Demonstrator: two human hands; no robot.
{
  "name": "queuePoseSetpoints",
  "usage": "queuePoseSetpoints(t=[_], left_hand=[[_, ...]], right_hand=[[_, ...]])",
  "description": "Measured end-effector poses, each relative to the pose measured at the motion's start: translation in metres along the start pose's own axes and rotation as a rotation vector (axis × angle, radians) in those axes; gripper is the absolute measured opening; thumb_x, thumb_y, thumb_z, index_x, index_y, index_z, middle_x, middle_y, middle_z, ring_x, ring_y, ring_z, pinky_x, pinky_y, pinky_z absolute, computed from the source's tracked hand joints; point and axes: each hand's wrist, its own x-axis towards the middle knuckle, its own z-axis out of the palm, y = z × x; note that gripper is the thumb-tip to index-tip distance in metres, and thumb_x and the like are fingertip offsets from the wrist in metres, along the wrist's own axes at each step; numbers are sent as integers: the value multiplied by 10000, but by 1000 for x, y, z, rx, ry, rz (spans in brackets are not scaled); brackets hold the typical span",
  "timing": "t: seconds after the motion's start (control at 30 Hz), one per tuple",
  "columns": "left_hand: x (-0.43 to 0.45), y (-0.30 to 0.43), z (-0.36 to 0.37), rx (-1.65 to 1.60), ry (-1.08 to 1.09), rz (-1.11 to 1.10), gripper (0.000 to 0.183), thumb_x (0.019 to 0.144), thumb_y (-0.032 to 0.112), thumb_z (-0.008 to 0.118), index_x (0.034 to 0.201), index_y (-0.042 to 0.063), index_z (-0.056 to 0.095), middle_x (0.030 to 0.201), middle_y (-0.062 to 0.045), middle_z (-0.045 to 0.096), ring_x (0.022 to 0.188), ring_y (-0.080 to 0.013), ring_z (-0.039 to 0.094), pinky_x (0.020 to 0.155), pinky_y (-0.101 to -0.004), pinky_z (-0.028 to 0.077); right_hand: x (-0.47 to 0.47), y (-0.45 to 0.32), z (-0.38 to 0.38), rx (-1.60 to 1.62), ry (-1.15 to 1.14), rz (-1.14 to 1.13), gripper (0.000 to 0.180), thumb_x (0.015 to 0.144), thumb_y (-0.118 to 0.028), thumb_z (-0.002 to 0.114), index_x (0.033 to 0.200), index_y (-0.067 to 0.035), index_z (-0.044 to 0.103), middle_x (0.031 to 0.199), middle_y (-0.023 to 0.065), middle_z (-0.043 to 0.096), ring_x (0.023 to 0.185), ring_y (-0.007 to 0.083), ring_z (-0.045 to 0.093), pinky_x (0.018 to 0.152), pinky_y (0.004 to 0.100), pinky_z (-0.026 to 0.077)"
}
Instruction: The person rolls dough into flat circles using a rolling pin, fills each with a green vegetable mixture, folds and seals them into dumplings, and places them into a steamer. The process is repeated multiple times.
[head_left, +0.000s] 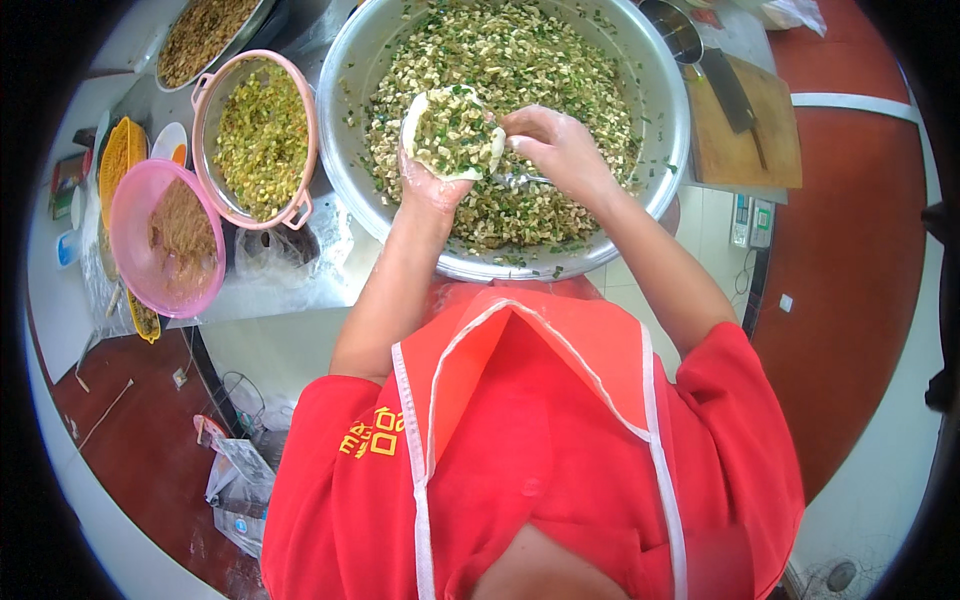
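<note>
My left hand, dusted with flour, holds up a round of white dough over a large metal basin. A heap of chopped filling with green bits and pale cubes covers most of the round. At the round's right edge, my right hand pinches the dough rim between thumb and fingers. Much more of the same loose filling lies in the basin. Part of a metal spoon shows in the filling below my right hand, its far parts hidden.
Left of the basin are a pink-rimmed strainer of chopped vegetables, a pink bowl of brown paste and a yellow basket. A cleaver lies on a wooden cutting board to the right, near a metal pot.
</note>
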Motion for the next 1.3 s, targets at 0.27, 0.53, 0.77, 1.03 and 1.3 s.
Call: queuePoseSetpoints(t=[0.27,0.53,0.77,1.03,1.3], left_hand=[[-1,-4,0,-63,-10,19,426,936,365,370,1129,51,584,1066,-177,629,972,-378,599,871,-546,487],[1,-6,0,-38,32,25,420,923,380,392,1124,74,598,1093,-146,633,998,-339,606,874,-536,492],[3,-7,-5,-73,29,6,432,920,381,388,1134,67,593,1108,-147,630,1004,-334,606,881,-526,495],[4,-13,-1,16,38,-10,450,936,335,374,1189,10,554,1189,-225,571,1074,-362,564,920,-519,476],[4,-20,6,-40,106,-28,419,931,315,403,1163,9,571,1160,-215,588,1063,-350,569,914,-500,482]], right_hand=[[8,0,0,223,-73,180,140,808,-40,631,934,18,613,879,63,653,734,113,602,690,248,480],[7,1,6,395,-5,167,103,802,-64,634,871,11,619,817,66,647,704,122,597,664,253,477],[6,0,11,591,113,130,145,798,-53,632,920,26,624,869,88,660,747,144,616,686,272,500],[16,3,20,868,120,280,154,805,-36,625,943,27,598,962,98,658,840,153,609,772,280,489],[20,12,22,514,268,171,110,810,-54,621,903,1,598,900,73,652,811,117,590,734,262,462]])
